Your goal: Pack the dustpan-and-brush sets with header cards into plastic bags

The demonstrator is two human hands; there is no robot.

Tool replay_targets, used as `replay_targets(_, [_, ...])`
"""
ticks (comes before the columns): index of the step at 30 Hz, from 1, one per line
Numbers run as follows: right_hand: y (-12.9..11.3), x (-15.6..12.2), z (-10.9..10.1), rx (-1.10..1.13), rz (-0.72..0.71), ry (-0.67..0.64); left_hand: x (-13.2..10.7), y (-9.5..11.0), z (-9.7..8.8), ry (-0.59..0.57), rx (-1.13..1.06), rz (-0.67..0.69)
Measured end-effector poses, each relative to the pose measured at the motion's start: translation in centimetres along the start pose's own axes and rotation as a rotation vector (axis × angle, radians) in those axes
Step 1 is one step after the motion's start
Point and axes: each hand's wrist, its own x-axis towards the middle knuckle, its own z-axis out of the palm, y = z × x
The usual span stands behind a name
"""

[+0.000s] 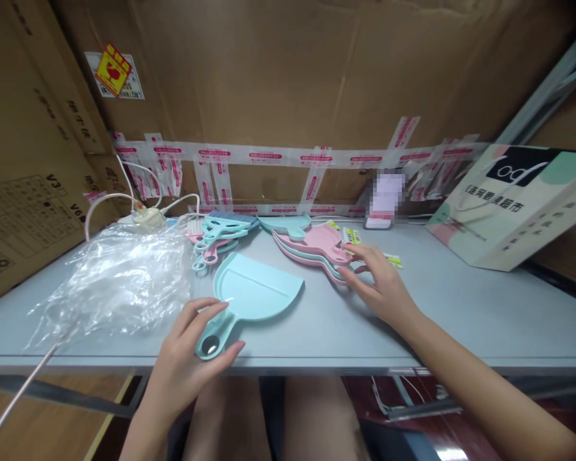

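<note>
A light turquoise dustpan (264, 288) lies near the table's front edge, its handle pointing toward me. My left hand (192, 346) is at that handle, fingers apart and not closed round it; the index fingertip seems to touch its upper part. To the right rests a stack of pink and turquoise dustpans (312, 250). My right hand (379, 282) has thumb and fingers on either side of the handle end of the top pink dustpan (324, 238). Behind the stack sits another turquoise dustpan (288, 225). Small hand brushes (223, 230) in turquoise and pink are piled at the back.
Clear plastic bags (125, 278) cover the table's left part, with a power strip (148, 218) and cables behind. A phone (386, 198) leans against the large cardboard box (288, 77) at the back. A printed carton (509, 205) stands at right. Yellow-green labels (352, 235) lie beside the stack.
</note>
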Motion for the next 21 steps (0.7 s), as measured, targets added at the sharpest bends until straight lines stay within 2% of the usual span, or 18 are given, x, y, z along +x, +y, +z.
replay_targets(3, [-0.1, 0.1, -0.1, -0.035, -0.035, 0.006, -0.1, -0.3, -0.3, -0.023, -0.051, -0.007])
replay_targets(7, [-0.4, 0.2, -0.4, -0.008, -0.116, 0.027, 0.2, -0.4, -0.7, -0.117, -0.122, -0.022])
replay_targets(10, [-0.7, 0.2, -0.6, 0.000, -0.142, 0.046, 0.5, 0.1, -0.8, -0.185, -0.138, 0.031])
replay_targets(13, [-0.5, 0.3, -0.6, -0.017, -0.159, 0.012, 0.4, 0.7, -0.6, -0.236, -0.137, 0.105])
replay_targets(15, [-0.2, 0.3, -0.5, -0.024, -0.169, -0.008, 0.3, 1.1, -0.3, -0.213, -0.124, 0.134])
replay_targets(19, [0.1, 0.3, -0.3, -0.026, -0.166, -0.016, 0.2, 2.1, 0.7, -0.055, -0.071, 0.160])
replay_targets(21, [0.3, 0.3, -0.2, -0.027, -0.145, -0.014, 0.2, 2.8, 1.3, -0.018, -0.057, 0.185])
